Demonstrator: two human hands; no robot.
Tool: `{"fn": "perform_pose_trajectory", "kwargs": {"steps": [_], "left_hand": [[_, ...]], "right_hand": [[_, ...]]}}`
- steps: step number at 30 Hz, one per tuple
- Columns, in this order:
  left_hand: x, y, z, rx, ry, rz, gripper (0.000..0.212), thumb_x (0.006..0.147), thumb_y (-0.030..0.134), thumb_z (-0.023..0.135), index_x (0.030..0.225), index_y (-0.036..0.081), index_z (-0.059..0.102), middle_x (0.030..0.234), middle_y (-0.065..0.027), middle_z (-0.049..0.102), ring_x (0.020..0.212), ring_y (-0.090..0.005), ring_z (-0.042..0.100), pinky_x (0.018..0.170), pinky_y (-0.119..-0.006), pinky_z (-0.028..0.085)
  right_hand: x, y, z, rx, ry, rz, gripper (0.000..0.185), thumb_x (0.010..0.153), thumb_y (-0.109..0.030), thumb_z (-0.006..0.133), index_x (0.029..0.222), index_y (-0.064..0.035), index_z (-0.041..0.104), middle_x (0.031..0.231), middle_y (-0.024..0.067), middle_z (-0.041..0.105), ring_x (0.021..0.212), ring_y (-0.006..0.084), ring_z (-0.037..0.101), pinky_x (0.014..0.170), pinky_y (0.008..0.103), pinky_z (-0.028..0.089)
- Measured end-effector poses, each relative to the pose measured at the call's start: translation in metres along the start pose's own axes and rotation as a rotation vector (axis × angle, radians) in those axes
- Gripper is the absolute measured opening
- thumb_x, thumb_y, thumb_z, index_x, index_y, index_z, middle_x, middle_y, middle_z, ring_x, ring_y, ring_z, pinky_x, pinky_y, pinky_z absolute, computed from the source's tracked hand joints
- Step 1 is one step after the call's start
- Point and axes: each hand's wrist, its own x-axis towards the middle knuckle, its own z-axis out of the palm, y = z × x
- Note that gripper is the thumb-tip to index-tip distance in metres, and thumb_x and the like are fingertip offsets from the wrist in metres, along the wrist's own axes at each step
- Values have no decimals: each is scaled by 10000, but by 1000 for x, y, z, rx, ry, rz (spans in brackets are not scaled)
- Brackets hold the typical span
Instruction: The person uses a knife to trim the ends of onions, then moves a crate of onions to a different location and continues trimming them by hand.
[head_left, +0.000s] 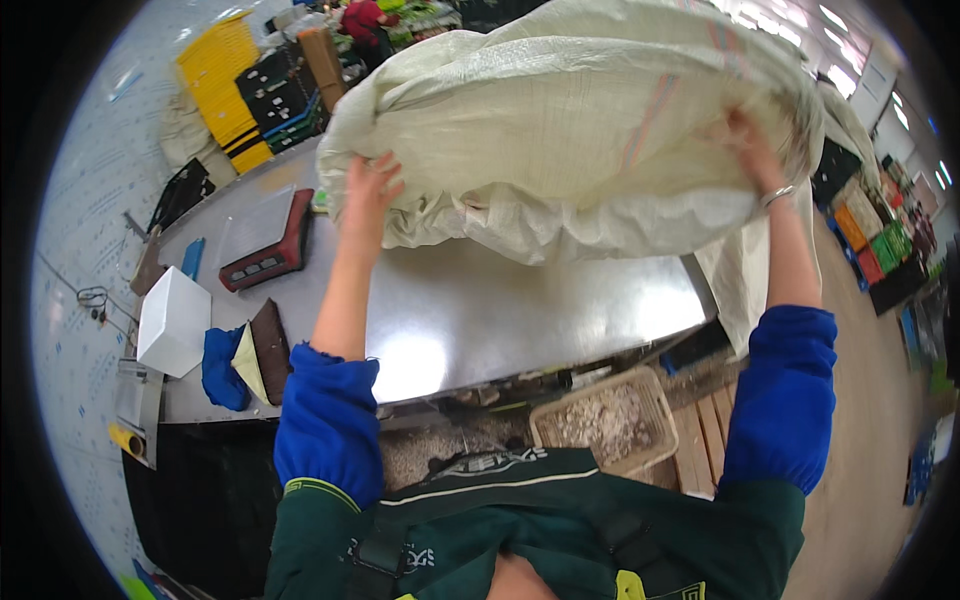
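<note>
A large pale woven plastic sack (525, 127) with coloured stripes spreads in the air in front of me, its wide mouth turned towards me. At the left side of that mouth is my left hand (369, 184), fingers apart and touching the fabric; whether it pinches the rim is unclear. My right hand (750, 150) reaches inside the mouth on the right and is blurred, its fingers hard to make out. Below the crumpled lower rim lies the shiny metal tabletop (510, 315). One end of the sack hangs past the table's right edge.
On the table's left stand a red scale (270, 259), a white box (174, 321) and a blue cloth (223, 367). A basket of pale scraps (606, 420) sits below the front edge. Yellow crates (217, 82) are stacked behind; a person in red (365, 28) stands farther back.
</note>
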Motion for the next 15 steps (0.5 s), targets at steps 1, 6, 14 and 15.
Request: {"fn": "perform_pose_trajectory", "kwargs": {"steps": [1, 6, 14, 15], "left_hand": [[-2, -6, -19, 479, -55, 43, 675, 826, 310, 626, 1378, 53, 336, 1394, -166, 393, 1231, -313, 435, 1022, -444, 355], [-19, -65, -28, 1906, -563, 475, 762, 716, 202, 676, 1382, 50, 340, 1373, -162, 411, 1258, -334, 391, 1057, -487, 277], [18, -53, -84, 2502, -760, 467, 452, 803, 198, 545, 1232, 62, 511, 909, -43, 637, 1018, -229, 526, 908, -378, 337], [3, -48, -65, 2487, -775, 464, 452, 803, 198, 545, 1232, 62, 511, 909, -43, 637, 1018, -229, 526, 908, -378, 337]], "right_hand": [[-14, 6, 42, -193, -310, 86, 420, 802, -372, 563, 1069, -55, 629, 1118, 104, 625, 1078, 251, 566, 927, 396, 425], [-133, 85, 102, -493, -1432, 392, 356, 694, -285, 583, 972, -81, 669, 968, 97, 669, 825, 210, 621, 688, 351, 484], [-176, 18, -17, -555, -1061, 504, 354, 737, -383, 649, 922, -85, 693, 769, 58, 676, 624, 200, 626, 615, 321, 498], [-176, 11, -30, -568, -981, 608, 351, 738, -380, 652, 917, -80, 690, 783, 65, 676, 621, 207, 630, 609, 326, 502]]}}
